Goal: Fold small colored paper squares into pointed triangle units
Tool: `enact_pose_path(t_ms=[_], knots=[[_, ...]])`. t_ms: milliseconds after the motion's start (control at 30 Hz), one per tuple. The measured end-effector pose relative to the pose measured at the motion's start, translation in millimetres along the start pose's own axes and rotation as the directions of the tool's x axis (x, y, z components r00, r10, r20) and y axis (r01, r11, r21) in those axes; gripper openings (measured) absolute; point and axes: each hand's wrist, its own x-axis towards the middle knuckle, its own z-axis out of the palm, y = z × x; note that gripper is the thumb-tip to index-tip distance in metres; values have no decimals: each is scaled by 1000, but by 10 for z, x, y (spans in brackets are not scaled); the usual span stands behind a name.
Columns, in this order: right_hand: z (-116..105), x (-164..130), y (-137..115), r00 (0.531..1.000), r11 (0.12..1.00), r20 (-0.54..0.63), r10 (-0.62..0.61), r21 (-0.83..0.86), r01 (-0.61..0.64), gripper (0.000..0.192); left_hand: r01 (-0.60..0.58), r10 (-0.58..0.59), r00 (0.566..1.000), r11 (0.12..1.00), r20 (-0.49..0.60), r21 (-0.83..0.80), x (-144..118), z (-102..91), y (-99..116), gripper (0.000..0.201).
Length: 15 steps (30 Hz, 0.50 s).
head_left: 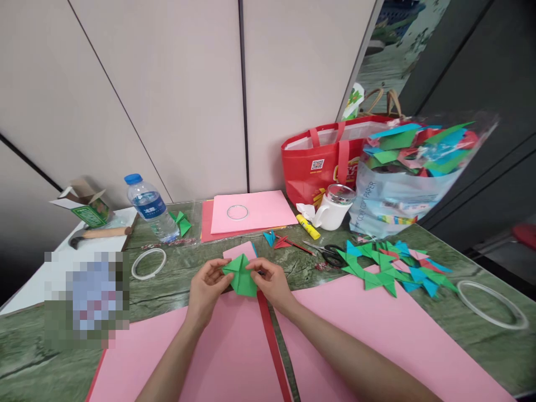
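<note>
Two hands at work: left hand [206, 290] and right hand [271, 283], fingers pinching one green folded paper [242, 274] over pink sheets [234, 357] on the counter [176, 285]. Three clear rings, one bottle [149, 207], one mug [334, 209], scissors [329, 254], a heap of folded pieces [393, 268] right.

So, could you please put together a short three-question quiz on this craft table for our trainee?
1. True or false: both hands, left hand and right hand, hold the green folded paper.
2. What lies nearer the white mug: A) yellow glue stick B) hammer C) water bottle?
3. What colour is the big bag by the wall?

Key: 1 true; 2 A; 3 red.
</note>
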Motion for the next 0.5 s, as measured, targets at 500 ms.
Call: enact_pose_path(t_ms=[500], knots=[[28, -75, -63, 982, 969, -2, -191, -158, 188, 24, -591, 561, 790, 593, 246, 547, -66, -20, -157, 23]])
